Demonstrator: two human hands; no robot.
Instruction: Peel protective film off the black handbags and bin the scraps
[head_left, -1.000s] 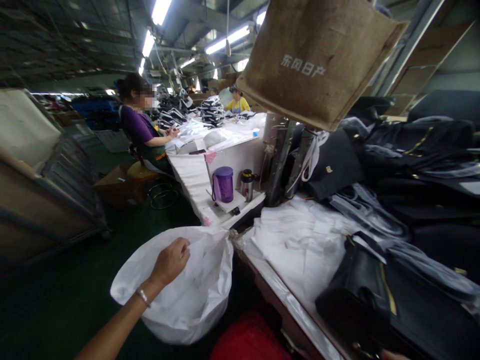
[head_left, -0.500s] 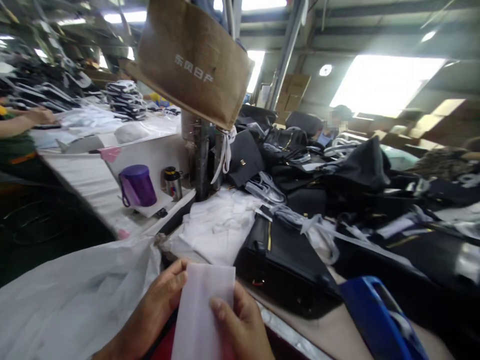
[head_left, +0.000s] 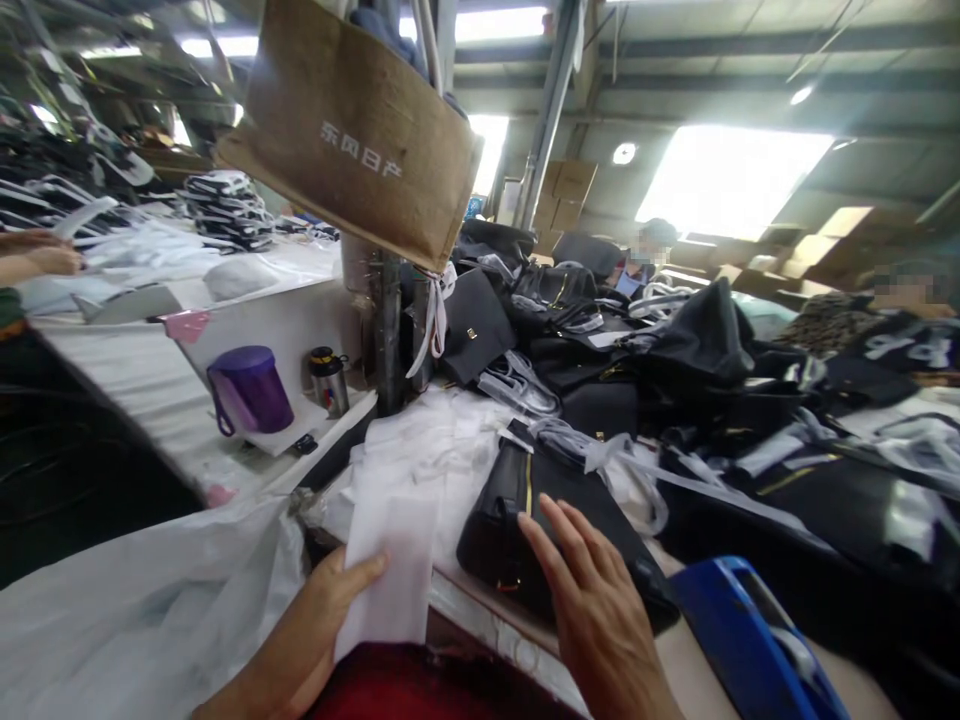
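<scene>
My left hand (head_left: 330,610) grips a folded white translucent sheet (head_left: 394,570) by its left side, thumb on top. Behind that sheet lies a heap of similar white sheets (head_left: 457,450). My right hand (head_left: 592,590) has its fingers stretched out and holds nothing. It hovers over, or touches, the front of a black handbag (head_left: 495,510); which of the two I cannot tell. The bag lies on its side with a gold zip, its grey-wrapped strap (head_left: 622,465) trailing to the right.
A blue case-like object (head_left: 742,630) lies at the right on the table. More black bags (head_left: 697,340) are piled behind. At left stand a purple cup (head_left: 251,390) and a steel flask (head_left: 328,380). A brown fabric bag (head_left: 360,130) hangs overhead. Other people work around.
My right hand has let go of the white sheet and moved right to the black handbag, fingers spread. The left hand keeps the sheet, now farther forward. The view has shifted slightly.
</scene>
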